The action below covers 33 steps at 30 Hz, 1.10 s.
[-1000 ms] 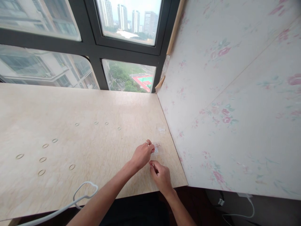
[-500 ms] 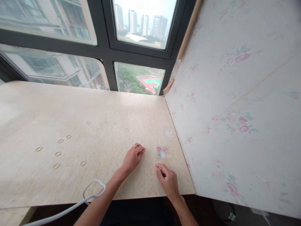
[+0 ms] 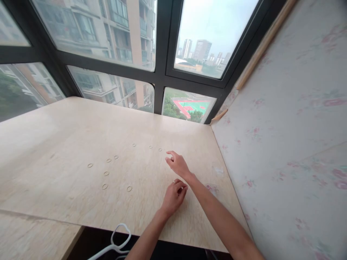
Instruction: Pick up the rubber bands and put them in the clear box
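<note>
Two bare hands reached over a pale, marble-patterned tabletop (image 3: 67, 137). The right hand (image 3: 177, 164) was stretched out in front of the left, its thumb and index finger parted in an open curve; whether anything lay between them could not be told. The left hand (image 3: 174, 196), wearing a finger band (image 3: 174, 181), was nearer the body, its thumb and fingertips drawn together; whether they gripped something small could not be seen.

Nine thin rings lay flat and apart from one another on the tabletop. The nearest ring (image 3: 160, 149) was just beside the right fingertips, to their left, with two others farther left in a loose row. The other six were scattered well to the left of both hands' fingers.

A small clear case (image 3: 213, 188) with reddish loops inside lay to the right of the left fingertips, beyond the right forearm, which partly covered it. A clear piece of plastic (image 3: 218, 170) was a little farther back. A looped white cable (image 3: 112, 247) was at the front edge, to the left of the left forearm. Dark-framed windows (image 3: 159, 68) and a flowered wall (image 3: 284, 108) stood beyond the fingers, behind and to the right.
</note>
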Available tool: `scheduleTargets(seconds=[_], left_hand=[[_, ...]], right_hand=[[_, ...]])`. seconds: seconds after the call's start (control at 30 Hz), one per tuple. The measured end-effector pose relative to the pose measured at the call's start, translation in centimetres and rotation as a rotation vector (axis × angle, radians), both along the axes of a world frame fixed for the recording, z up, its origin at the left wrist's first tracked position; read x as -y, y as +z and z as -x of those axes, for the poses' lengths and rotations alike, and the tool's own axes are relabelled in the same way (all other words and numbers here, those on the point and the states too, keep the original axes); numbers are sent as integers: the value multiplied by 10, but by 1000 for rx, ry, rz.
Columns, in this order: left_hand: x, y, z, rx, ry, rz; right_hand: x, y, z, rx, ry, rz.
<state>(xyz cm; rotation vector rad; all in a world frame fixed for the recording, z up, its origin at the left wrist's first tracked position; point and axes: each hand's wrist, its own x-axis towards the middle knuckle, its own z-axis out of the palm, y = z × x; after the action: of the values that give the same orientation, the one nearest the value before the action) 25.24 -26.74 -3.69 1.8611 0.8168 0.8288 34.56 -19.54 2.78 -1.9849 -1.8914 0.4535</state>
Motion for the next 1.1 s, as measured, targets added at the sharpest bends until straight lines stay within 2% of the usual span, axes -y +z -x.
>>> scheduleTargets(seconds=[0.1,0.23,0.4,0.57,0.7,0.8,0.9,1.1], left_hand=[[-1,0,3,39,11,7],[-1,-4,4,89,36,11],[-2,-6,3,120,37,22],[-3,-5,3,120,23,33],[-3,-6,3,126,29,19],[-3,-7,3,119,23,5],[-4,-8,2,110,21,-9],[-4,-7,1,83,14,-43]], right_hand=[[-53,-10,14,132,7,84],[-88,-18,25,296,42,208],[-99,-15,21,428,98,311],[-93,-10,8,432,149,377],[-69,-5,-7,329,150,330],[-37,2,-26,199,107,240],[7,9,-51,60,30,148],[111,16,-108,-146,-177,34]])
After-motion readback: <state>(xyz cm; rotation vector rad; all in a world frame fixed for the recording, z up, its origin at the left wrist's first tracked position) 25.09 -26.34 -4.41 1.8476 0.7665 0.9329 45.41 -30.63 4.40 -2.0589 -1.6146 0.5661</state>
